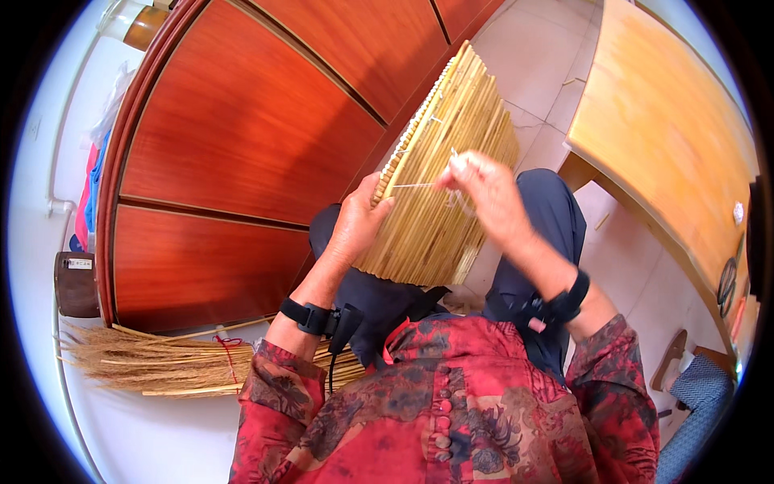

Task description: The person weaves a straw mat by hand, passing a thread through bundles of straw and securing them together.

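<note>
A mat of straw-coloured reed stalks (451, 194) rests tilted on my lap, its stalks laid side by side. White stitching binds the stalk ends along its left edge. My left hand (360, 219) is closed round that edge, thumb on top of the stalks. Over the middle of the mat, my right hand (484, 189) pinches a white string (415, 185), which runs taut across to the edge by my left hand. Loose string hangs beneath my right fingers.
A red wooden cabinet (242, 121) stands close on the left. To the right is a light wooden table (661, 89) with black-handled scissors (727, 282) near its edge. A tied bundle of feathery reeds (177, 359) lies at lower left. A blue patterned cushion (701, 395) sits at lower right.
</note>
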Available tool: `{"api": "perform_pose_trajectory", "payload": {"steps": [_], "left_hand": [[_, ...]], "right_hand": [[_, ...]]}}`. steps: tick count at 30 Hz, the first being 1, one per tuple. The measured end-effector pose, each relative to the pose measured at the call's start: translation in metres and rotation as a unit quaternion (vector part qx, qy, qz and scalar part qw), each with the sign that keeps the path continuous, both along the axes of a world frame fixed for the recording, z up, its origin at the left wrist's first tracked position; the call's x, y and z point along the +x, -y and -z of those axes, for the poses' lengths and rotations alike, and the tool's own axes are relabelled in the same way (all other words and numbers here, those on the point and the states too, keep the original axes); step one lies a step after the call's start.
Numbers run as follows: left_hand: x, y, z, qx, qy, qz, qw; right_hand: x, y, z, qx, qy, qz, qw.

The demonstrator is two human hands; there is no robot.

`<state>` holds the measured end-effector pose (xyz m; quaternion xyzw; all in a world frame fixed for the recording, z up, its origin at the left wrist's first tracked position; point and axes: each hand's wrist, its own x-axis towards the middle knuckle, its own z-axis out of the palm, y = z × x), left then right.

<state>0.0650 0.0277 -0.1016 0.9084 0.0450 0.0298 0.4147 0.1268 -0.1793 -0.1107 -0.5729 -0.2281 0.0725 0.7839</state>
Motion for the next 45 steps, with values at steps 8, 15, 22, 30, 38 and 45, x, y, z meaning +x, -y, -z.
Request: {"api": "perform_pose_trajectory", "payload": {"steps": [8,15,22,30,38,45], "left_hand": [[-0.01,-0.013,0.014,-0.022,-0.022,-0.009,0.999],[-0.007,-0.012,0.022,-0.078,-0.013,-0.021,0.997],[-0.013,-0.013,0.021,-0.105,-0.026,-0.045,0.993],[-0.01,-0.007,0.015,-0.14,-0.026,-0.053,0.988],[0.003,-0.001,0.002,-0.171,-0.052,-0.054,0.982],[0.005,-0.001,-0.001,-0.199,-0.062,-0.06,0.976]], "right_hand": [[0.036,0.045,-0.04,-0.164,0.077,0.144,0.973],[-0.025,-0.008,0.009,-0.125,-0.234,-0.201,0.943],[-0.021,-0.047,0.023,-0.157,-0.112,-0.108,0.975],[0.003,-0.054,0.051,-0.284,0.244,0.081,0.924],[0.013,-0.046,0.057,-0.217,0.185,0.002,0.959],[0.016,-0.045,0.044,-0.232,0.126,-0.042,0.964]]}}
